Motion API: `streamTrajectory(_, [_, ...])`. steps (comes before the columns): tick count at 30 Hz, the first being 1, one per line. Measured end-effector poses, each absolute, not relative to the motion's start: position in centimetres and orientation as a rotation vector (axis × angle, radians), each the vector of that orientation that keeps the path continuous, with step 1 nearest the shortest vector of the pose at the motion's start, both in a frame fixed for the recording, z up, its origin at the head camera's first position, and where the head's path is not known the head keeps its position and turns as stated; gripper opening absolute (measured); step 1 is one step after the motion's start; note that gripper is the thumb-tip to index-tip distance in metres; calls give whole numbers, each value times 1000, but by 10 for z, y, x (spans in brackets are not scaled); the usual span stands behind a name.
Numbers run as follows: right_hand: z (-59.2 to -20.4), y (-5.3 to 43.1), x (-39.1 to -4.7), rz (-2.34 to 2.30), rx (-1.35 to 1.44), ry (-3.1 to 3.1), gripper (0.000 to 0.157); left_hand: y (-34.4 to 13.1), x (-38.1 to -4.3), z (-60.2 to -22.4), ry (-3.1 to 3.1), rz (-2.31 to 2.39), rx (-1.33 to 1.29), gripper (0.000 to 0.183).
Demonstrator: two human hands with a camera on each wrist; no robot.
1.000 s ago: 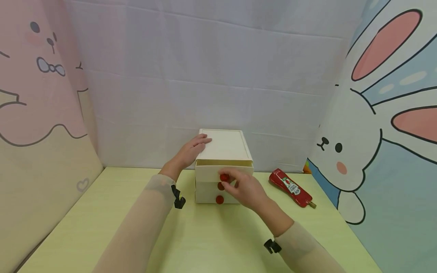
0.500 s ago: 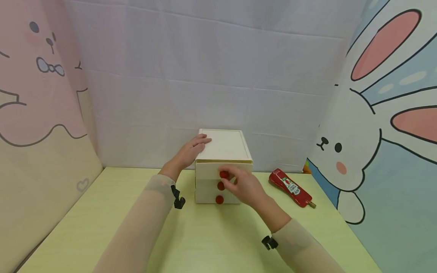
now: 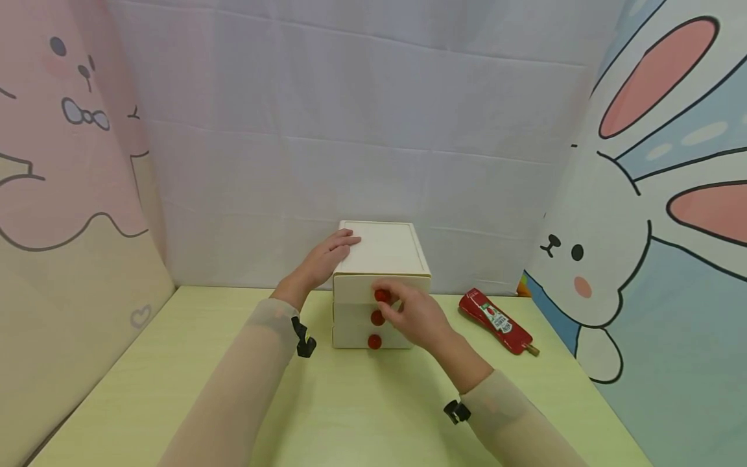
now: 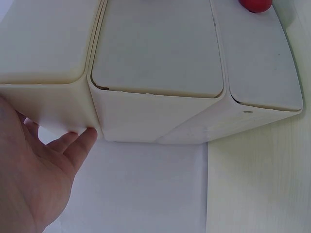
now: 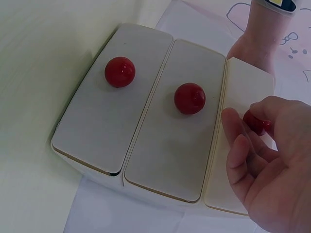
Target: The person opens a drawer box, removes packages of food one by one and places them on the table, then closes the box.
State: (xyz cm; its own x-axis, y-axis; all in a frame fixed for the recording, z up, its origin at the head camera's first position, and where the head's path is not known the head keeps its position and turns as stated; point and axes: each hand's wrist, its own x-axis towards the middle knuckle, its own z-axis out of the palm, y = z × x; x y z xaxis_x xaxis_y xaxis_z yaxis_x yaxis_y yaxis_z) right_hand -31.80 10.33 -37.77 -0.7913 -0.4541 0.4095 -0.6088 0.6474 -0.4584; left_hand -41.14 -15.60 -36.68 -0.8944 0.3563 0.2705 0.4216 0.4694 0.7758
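The right hand (image 3: 415,316) pinches the top red knob (image 3: 382,296) of the drawer box (image 3: 382,259). The left hand (image 3: 327,257) rests flat on its top, fingers straight.

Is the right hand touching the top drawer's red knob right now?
Touching. The right wrist view shows the right hand with its fingers curled round the top red knob, no gap between them.

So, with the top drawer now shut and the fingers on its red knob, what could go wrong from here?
1. The right hand pinches only the small round top knob; that grip may slip on a pull.
2. The drawer box looks light; the left hand rests flat on its top, and if it lifts, the box may slide forward.
3. The ketchup packet lies close on the table; a moving elbow could knock it.
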Motion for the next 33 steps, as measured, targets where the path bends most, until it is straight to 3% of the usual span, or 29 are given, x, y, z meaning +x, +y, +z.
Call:
streamTrajectory(27, [-381, 100, -323, 870, 837, -2579, 33, -156, -412, -366, -2631, -1409, -698, 52])
streamTrajectory(33, [-384, 102, -320, 799, 875, -2586, 39, -156, -412, -366, -2624, -1423, -695, 52])
